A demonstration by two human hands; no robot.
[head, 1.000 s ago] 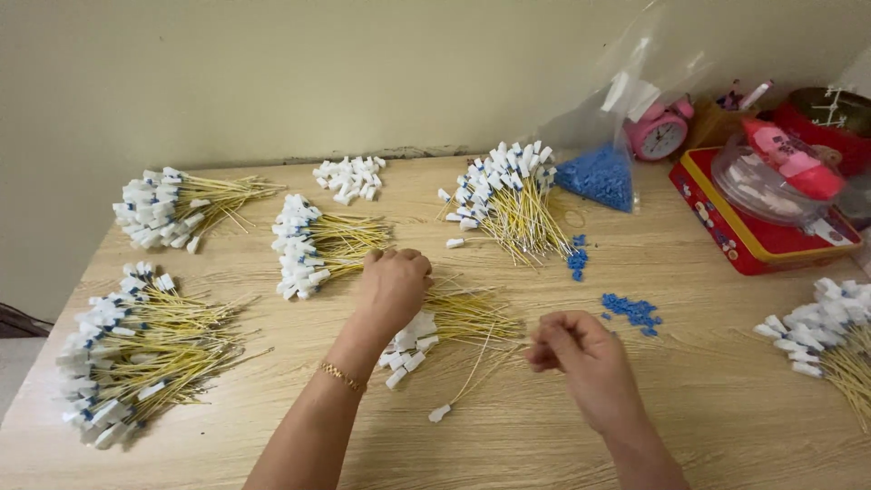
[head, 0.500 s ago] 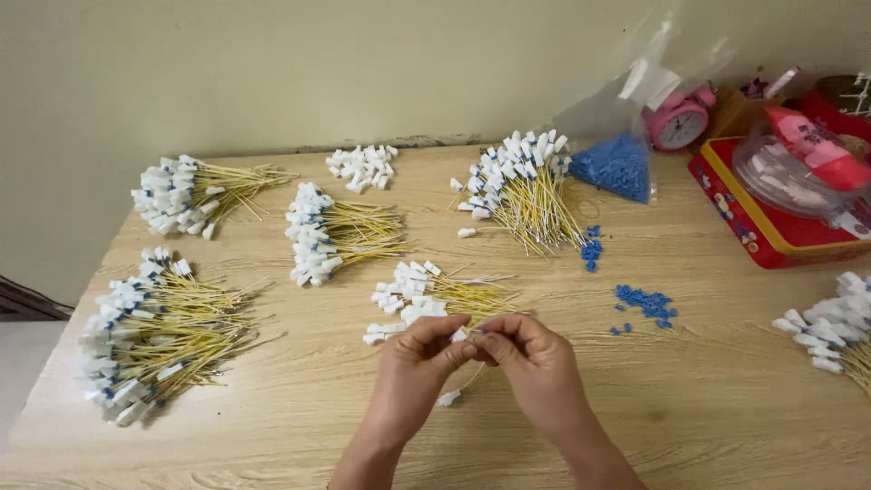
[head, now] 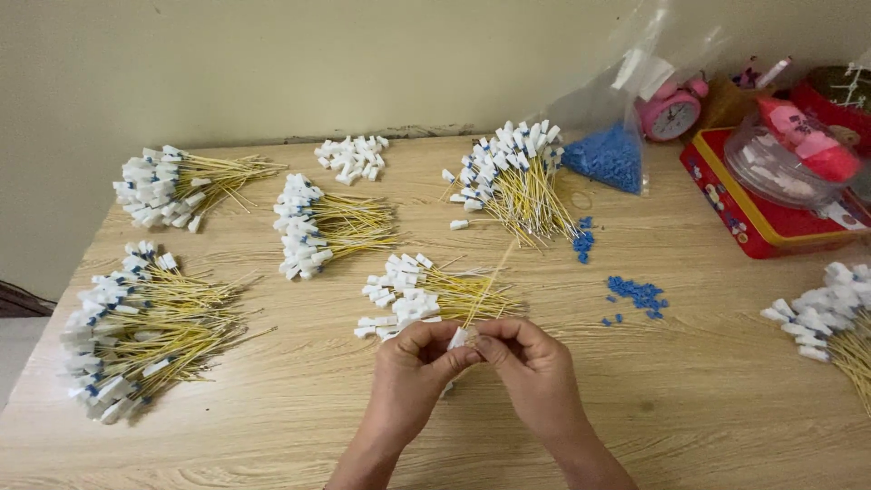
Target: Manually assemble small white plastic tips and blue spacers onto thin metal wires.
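Pinching together at the near middle of the tabletop [head: 272, 426], the left hand [head: 413, 367] and right hand [head: 531, 367] meet fingertip to fingertip around one small white connector [head: 460, 338]. Each hand's grip is clamped on it from its own side, seemingly so the small part cannot twist. A thin yellow wire [head: 485, 286] runs from the connector up and away toward the far side, slanting over the nearest bundle [head: 426, 298] of white-capped yellow wires, which lies just beyond the hands, apparently within easy reach.

Other like bundles are fanned apart from one another: one at the near left [head: 136, 331], one at the far left [head: 177, 181], one left of centre [head: 322, 227], one far of centre [head: 517, 177], and one at the right edge [head: 830, 313]. A loose pile of white connectors [head: 352, 156] lies near the wall. Small blue pieces [head: 638, 294] lie scattered right of the hands, and a clear bag of blue pieces [head: 608, 156] stands farther off, beside a pink alarm clock [head: 671, 113] and a red tin [head: 758, 218].
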